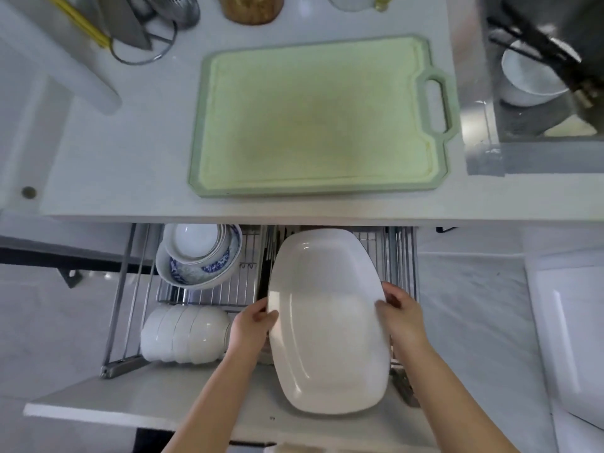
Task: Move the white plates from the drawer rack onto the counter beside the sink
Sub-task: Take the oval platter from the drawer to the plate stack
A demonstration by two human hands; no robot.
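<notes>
A large white rectangular plate (pixel 327 322) with rounded corners is held over the open drawer rack (pixel 228 289), below the counter edge. My left hand (pixel 251 325) grips its left rim and my right hand (pixel 402 318) grips its right rim. The plate covers the right half of the rack, so I cannot tell what lies beneath it. The white counter (pixel 130 142) runs across the view above the drawer, with the sink (pixel 539 93) at the upper right.
A green cutting board (pixel 320 119) fills the counter middle. Blue-patterned bowls (pixel 199 256) and a row of white bowls (pixel 183 335) sit in the rack's left half. A white bowl (pixel 526 80) lies in the sink. Knives and utensils (pixel 130 21) stand at the back left.
</notes>
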